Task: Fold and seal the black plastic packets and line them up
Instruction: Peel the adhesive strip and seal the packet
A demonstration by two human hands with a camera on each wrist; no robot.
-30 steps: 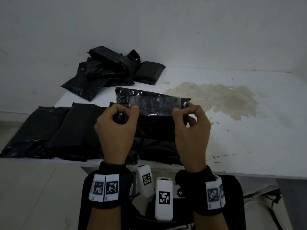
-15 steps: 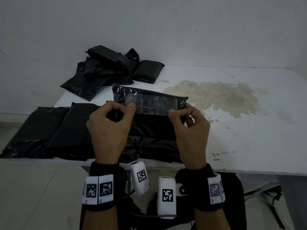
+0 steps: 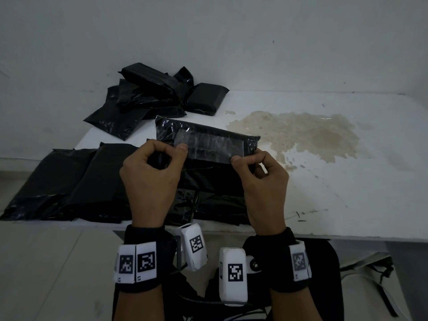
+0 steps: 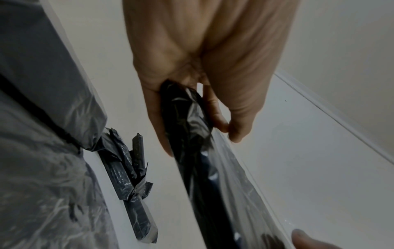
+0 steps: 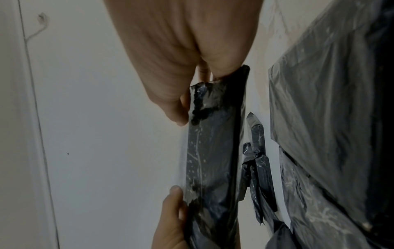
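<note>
Packet: black plastic, held above the near edge of the bench — its top flap folded over, glossy strip facing up.
Left hand: fingers curled, pinching the packet's left end.
Right hand: fingers curled, pinching the right end.
Row: flat packets lined up left along the near edge.
Heap: loose packets at the back — beside a brown stain.

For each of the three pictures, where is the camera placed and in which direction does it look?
Head: worn on the head, looking forward and down at the white table; both forearms, left hand and right hand show.
Left wrist: looks along the left hand pinching the held packet.
Right wrist: looks along the right hand at the packet's other end; the left fingertips also show.
Shared: all views show the held packet.
</note>
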